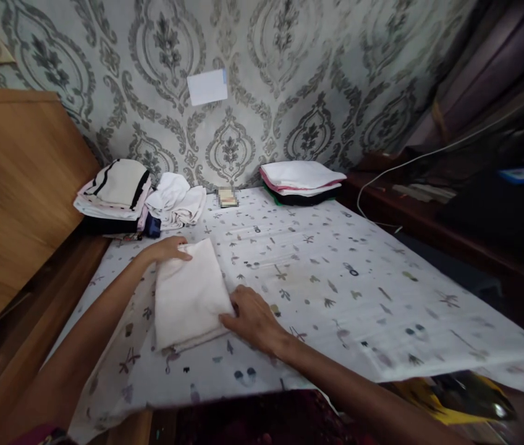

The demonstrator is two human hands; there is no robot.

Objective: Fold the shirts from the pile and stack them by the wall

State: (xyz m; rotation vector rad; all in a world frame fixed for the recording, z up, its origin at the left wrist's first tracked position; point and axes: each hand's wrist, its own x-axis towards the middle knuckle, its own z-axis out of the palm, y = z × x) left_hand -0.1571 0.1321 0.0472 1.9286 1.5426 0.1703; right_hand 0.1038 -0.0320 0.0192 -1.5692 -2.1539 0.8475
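A folded white cloth [191,296] lies on the patterned sheet that covers the table [317,278]. My left hand [169,248] grips its upper left corner, with the thumb on top and the fingers curled at the edge. At the cloth's right edge, my right hand [251,314] pinches the side near the lower corner between thumb and fingers. The cloth looks flat, with its layers showing along the bottom edge.
A stack of folded clothes [116,188] and some bunched white cloths [176,201] sit at the back left. Another folded stack [303,179] is at the back right. A small card [228,197] lies by the wall. A wooden panel [16,198] stands left; a cable [410,162] hangs right.
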